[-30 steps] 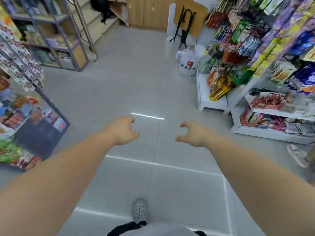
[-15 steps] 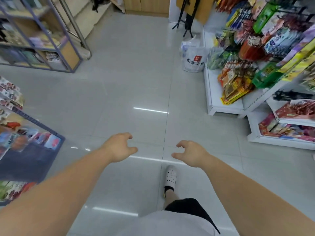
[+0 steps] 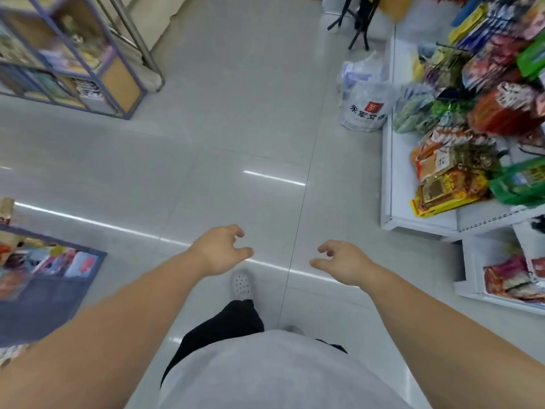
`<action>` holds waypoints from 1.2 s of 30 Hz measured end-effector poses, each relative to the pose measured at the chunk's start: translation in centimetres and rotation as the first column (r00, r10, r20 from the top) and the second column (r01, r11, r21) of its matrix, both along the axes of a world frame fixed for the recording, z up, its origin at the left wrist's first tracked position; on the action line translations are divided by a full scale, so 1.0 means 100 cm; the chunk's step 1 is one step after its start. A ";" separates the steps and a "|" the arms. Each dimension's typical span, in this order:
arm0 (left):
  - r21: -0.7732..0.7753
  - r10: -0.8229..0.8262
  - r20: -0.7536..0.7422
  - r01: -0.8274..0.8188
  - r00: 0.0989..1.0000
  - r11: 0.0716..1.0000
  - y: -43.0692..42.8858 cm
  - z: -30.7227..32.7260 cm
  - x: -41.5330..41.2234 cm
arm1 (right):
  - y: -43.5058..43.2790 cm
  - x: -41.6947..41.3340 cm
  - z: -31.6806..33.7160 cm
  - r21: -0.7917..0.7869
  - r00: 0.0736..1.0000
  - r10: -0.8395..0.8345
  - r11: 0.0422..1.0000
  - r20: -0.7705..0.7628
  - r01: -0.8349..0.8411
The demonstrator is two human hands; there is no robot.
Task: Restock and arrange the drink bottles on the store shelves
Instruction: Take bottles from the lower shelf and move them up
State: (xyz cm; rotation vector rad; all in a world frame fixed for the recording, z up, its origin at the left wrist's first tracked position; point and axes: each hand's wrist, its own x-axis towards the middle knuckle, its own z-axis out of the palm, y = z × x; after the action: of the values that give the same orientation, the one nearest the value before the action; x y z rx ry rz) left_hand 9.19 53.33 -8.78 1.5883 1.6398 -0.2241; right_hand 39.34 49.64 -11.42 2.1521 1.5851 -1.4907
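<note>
The fingers [image 3: 236, 232] of the left hand [image 3: 219, 251] are loosely curled with the thumb pointing right, and they hold nothing. The fingers [image 3: 326, 248] of the right hand [image 3: 344, 261] are slack in the same way, thumb pointing left, also holding nothing. The two hands hang apart over the pale tiled floor [image 3: 236, 128], both bare forearms running back to the near corners. Between the hands and a little nearer, a white perforated shoe [image 3: 241, 284] stands on the floor at the end of a black trouser leg [image 3: 224, 323], and a grey shirt [image 3: 265, 376] fills the near edge. On the right stands a white shelf unit [image 3: 393, 208], its low shelf piled with bright snack packets [image 3: 448, 187] in orange, yellow, red and green. A second white shelf [image 3: 472, 261] nearer on the right carries red packets. A white plastic bag [image 3: 365, 112] with red and dark print rests on the floor against the far end of the white shelf unit. A blue-framed rack [image 3: 124, 84] stands far left, its goods blurred. A dark blue display [image 3: 44, 305] with colourful packets sits near left. Black stand legs [image 3: 359, 28] show at the far edge. Where the drink bottles are cannot be told from this view.
</note>
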 end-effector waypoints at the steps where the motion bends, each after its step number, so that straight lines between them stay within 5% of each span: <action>1: 0.003 0.005 0.021 -0.005 1.000 1.000 0.023 -0.005 0.003 | 0.023 0.002 -0.003 -0.001 1.000 0.006 1.000 0.010 -0.006; 13: -0.002 -0.129 0.003 0.129 0.992 0.992 0.391 -0.010 -0.009 | 0.346 -0.005 0.006 0.022 0.994 -0.071 0.997 0.083 0.069; 23: 0.002 -0.163 0.052 0.163 0.985 0.987 0.652 -0.025 0.065 | 0.609 0.055 0.002 0.071 0.989 -0.043 0.997 0.141 0.034; 36: 0.015 -0.021 0.019 0.020 1.000 1.000 0.967 -0.014 0.172 | 0.951 0.178 0.013 0.049 0.986 0.111 0.992 0.121 -0.118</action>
State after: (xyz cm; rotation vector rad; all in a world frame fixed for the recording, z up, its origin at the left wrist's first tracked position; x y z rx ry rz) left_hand 26.41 150.06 -10.22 1.6145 1.6148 -0.2069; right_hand 57.09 144.71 -10.14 2.0950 1.6978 -1.2758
